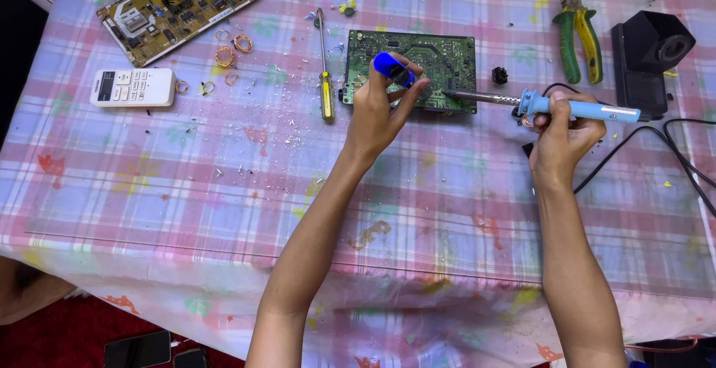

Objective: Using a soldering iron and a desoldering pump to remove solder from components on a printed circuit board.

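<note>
— While the table is spread like this, start at the far left: why is the tan circuit board (179, 6) up in the corner, with the white remote control (133, 87) below it?

— They lie well apart from the hands, with small copper wire coils (233, 47) scattered between; I'd judge them set aside. Next comes the slim screwdriver with the yellow handle (324, 66), lying just beside the green circuit board (410, 70) on the pink and blue checked tablecloth (186, 189).

— And the left hand (377, 111)?

— Closed around a small blue tool (393, 68), held over the green board's middle. What the tool is, I cannot tell.

— The right hand (563, 133)?

— Gripping the light blue handle of a soldering iron (537, 103), laid nearly level so its metal tip meets the board's right edge, probably for steadiness. Its black cord (671, 140) trails off right.

— Beyond that?

— Green-handled pliers (578, 29) and a black boxy stand (649, 55), near the iron hand.
</note>
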